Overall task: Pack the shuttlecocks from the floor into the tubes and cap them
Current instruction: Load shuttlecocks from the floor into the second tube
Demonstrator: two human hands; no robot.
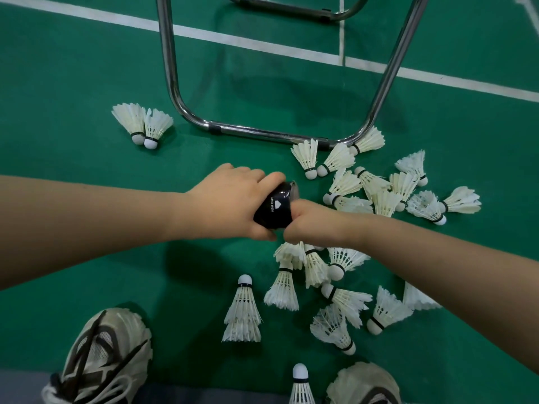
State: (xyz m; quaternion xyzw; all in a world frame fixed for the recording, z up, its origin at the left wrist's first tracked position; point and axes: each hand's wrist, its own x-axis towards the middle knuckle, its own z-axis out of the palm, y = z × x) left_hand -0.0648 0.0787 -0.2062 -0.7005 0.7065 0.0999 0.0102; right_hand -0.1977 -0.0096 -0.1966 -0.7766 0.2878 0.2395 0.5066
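My left grip (230, 205) and right grip (309, 223) hide most of the tube (274, 211); bottom edge crops both shoes (99, 360).

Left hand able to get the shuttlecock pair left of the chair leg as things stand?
Probably not yet: the left hand grips the black tube, so it must let go first. The green floor between it and the pair looks free.

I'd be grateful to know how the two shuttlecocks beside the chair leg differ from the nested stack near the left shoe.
The pair by the chair leg lies side by side, touching; the nested stack has one skirt pushed inside another. The pair's corks point towards the person; the stack's cork points away. Both have white feathers, a dark band and a white cork.
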